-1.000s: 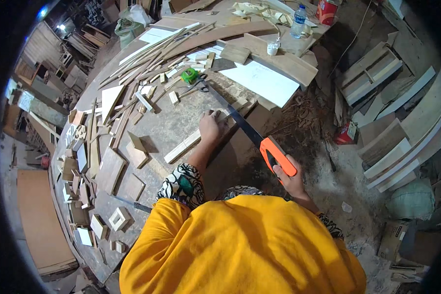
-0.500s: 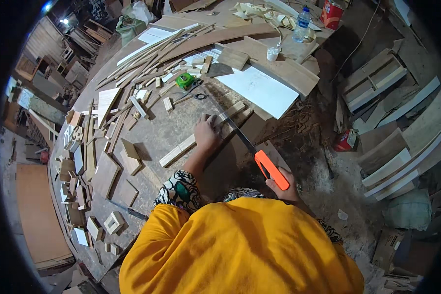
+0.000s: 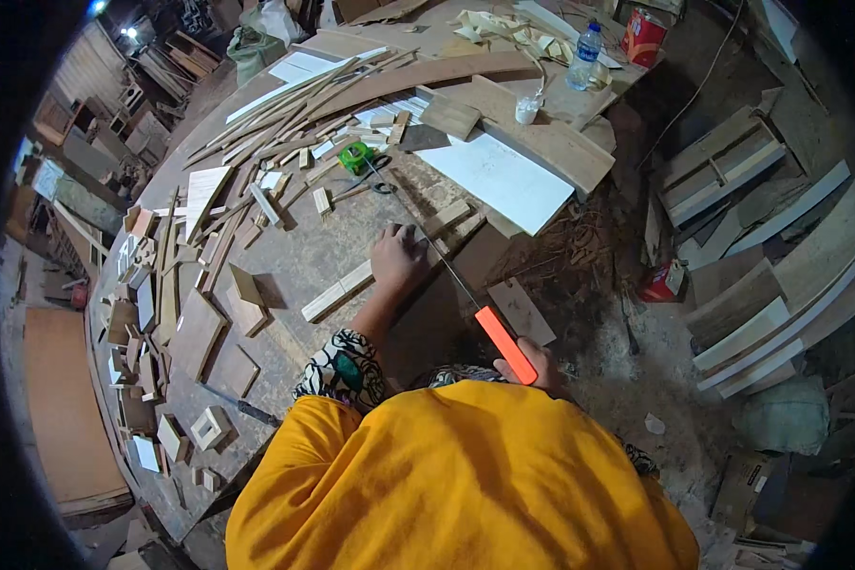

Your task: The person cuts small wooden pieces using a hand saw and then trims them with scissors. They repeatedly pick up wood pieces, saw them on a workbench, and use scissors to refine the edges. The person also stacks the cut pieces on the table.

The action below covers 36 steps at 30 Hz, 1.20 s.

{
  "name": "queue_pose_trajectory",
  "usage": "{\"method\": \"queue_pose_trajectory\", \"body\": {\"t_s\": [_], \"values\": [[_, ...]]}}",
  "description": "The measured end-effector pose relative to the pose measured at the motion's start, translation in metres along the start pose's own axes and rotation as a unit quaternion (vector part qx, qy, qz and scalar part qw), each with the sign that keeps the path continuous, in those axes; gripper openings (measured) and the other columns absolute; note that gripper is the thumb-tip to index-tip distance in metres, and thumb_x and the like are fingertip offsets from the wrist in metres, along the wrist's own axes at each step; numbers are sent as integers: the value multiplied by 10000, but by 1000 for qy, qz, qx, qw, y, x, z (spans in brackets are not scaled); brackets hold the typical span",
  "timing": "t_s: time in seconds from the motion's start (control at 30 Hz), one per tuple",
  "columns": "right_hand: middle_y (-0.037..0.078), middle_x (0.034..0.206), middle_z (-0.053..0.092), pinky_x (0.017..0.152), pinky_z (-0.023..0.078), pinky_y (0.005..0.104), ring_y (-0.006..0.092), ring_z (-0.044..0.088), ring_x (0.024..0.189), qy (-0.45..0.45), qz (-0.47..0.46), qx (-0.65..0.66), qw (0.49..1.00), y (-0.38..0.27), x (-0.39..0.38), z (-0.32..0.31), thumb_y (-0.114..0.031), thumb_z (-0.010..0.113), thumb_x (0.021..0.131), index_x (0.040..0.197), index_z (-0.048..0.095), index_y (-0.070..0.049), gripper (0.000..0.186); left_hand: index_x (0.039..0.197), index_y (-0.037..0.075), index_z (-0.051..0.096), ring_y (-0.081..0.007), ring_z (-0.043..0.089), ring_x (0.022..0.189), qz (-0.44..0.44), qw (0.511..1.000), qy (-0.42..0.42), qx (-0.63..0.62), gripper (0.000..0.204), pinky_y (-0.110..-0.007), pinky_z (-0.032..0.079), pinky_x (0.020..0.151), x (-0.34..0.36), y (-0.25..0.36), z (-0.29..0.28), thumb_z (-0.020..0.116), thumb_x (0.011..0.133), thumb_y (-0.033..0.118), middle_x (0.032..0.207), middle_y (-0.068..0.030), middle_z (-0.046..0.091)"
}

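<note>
- At the surface's (image 3: 337,245) near edge, the left hand (image 3: 399,258) lies palm down, fingers curled over the wooden strip (image 3: 340,292).
- Off that edge, the right hand (image 3: 534,365) sits beside the yellow top (image 3: 465,475), fingers clamped on the orange-handled saw (image 3: 505,344).
</note>
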State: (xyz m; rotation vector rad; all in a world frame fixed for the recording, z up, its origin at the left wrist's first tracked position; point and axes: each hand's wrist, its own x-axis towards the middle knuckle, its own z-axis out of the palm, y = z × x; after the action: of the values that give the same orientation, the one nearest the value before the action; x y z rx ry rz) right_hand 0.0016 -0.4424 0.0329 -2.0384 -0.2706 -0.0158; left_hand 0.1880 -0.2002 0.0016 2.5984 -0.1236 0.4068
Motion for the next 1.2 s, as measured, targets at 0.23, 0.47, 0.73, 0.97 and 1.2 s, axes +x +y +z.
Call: {"method": "queue_pose_trajectory", "body": {"t_s": [0.23, 0.47, 0.73, 0.97, 1.2], "values": [[105, 683, 545, 578, 451, 367, 253, 543, 591, 60, 54, 34, 996, 9, -13, 20, -254, 708, 825, 893, 544, -20, 294, 1024, 65, 653, -334, 546, 1001, 6, 1000, 12, -8, 347, -420, 450, 869, 4, -15, 10, 672, 745, 270, 1035, -130, 602], [40, 644, 489, 546, 405, 316, 167, 454, 555, 100, -10, 82, 992, 14, -20, 30, -246, 693, 852, 907, 565, -25, 261, 1064, 88, 666, -345, 636, 892, -75, 972, -80, -206, 370, -404, 503, 805, 37, -40, 6, 631, 745, 271, 1018, -182, 642], [34, 638, 480, 550, 408, 318, 146, 468, 578, 71, 43, 96, 992, 17, -22, 29, -237, 681, 860, 943, 578, -31, 244, 1106, 3, 624, -372, 656, 784, -111, 920, -313, -206, 493, -413, 512, 705, 112, -104, 14, 704, 712, 289, 827, -215, 673], [46, 665, 503, 581, 430, 324, 144, 484, 615, 63, 88, 102, 989, 27, -30, 29, -236, 690, 844, 986, 591, -20, 277, 1299, 25, 479, -389, 613, 961, -137, 966, 128, -177, 683, -430, 476, 834, 125, -91, -17, 712, 725, 311, 1025, -259, 636], [14, 694, 495, 596, 415, 290, 112, 459, 643, 61, 68, 127, 988, 24, -29, 29, -216, 690, 852, 1005, 588, -22, 267, 1175, 102, 611, -363, 553, 1058, 2, 999, -21, -25, 479, -416, 456, 914, 19, -42, -7, 681, 729, 260, 1222, -187, 540]]}}
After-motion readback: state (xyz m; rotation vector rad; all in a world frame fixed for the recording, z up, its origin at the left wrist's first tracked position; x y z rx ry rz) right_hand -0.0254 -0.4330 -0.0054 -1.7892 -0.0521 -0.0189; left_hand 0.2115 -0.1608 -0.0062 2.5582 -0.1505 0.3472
